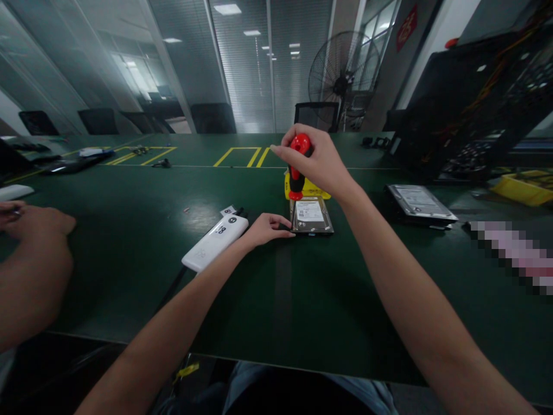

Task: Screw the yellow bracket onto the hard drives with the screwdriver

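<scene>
A hard drive (311, 217) with a white label lies flat on the green table in front of me. At its near left corner, my left hand (266, 229) holds the edge between thumb and fingers. My right hand (317, 153) is closed around the red and black handle of a screwdriver (296, 180), held upright over the far left part of the drive. The handle hides the screwdriver's tip, so I cannot tell whether it touches a screw. Just behind the drive sits a yellow object (317, 189), partly covered by the right hand and the screwdriver.
A white power bank (215, 242) with a cable lies by my left forearm. Stacked hard drives (420, 203) are on the right, near a black computer case (458, 115) and a yellow basket (525, 187). Another person's arm (34, 271) rests at the left.
</scene>
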Motion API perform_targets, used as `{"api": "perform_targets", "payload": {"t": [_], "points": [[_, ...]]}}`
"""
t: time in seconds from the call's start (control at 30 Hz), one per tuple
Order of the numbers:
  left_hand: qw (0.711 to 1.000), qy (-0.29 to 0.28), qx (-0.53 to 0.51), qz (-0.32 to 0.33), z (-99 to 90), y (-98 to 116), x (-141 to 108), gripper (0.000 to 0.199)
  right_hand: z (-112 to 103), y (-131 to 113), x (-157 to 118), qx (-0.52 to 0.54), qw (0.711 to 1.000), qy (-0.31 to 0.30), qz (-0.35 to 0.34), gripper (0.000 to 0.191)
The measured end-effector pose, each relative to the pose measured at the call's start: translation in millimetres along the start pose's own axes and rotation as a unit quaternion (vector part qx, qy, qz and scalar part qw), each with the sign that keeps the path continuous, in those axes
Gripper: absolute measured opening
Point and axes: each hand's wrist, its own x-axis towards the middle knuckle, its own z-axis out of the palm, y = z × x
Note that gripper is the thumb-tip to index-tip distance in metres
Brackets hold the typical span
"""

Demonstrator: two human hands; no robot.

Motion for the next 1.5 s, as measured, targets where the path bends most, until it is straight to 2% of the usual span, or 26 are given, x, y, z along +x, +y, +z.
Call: {"api": "perform_targets", "payload": {"t": [0.17, 0.3, 0.6, 0.93, 1.17, 1.37, 1.5], "points": [[1.000, -0.007, 0.007, 0.004, 0.6, -3, 1, 0.035, 2, -5, -2, 0.099, 0.993, -0.025, 0.050, 0.023], [1.000, -0.006, 0.011, 0.013, 0.9, -2, 2, 0.035, 4, -7, -3, 0.109, 0.992, -0.040, 0.049, 0.025], [1.000, -0.009, 0.002, 0.006, 0.2, 0, 0, 0.034, 9, 9, 0, 0.129, 0.988, -0.001, 0.083, 0.048], [0.999, -0.028, -0.025, -0.005, -3.3, 4, 0, 0.033, 5, 14, 5, 0.210, 0.971, 0.006, 0.118, 0.043], [0.998, -0.049, -0.023, -0.021, -5.5, 4, 0, 0.038, 4, 15, 4, 0.362, 0.921, -0.049, 0.131, 0.029], [0.996, -0.068, -0.045, -0.035, -7.4, 3, 1, 0.041, 15, 19, 3, 0.359, 0.924, 0.014, 0.131, 0.038], [0.995, -0.072, -0.063, -0.041, -7.1, 6, 0, 0.040, 17, 20, 3, 0.348, 0.928, 0.021, 0.134, 0.041]]}}
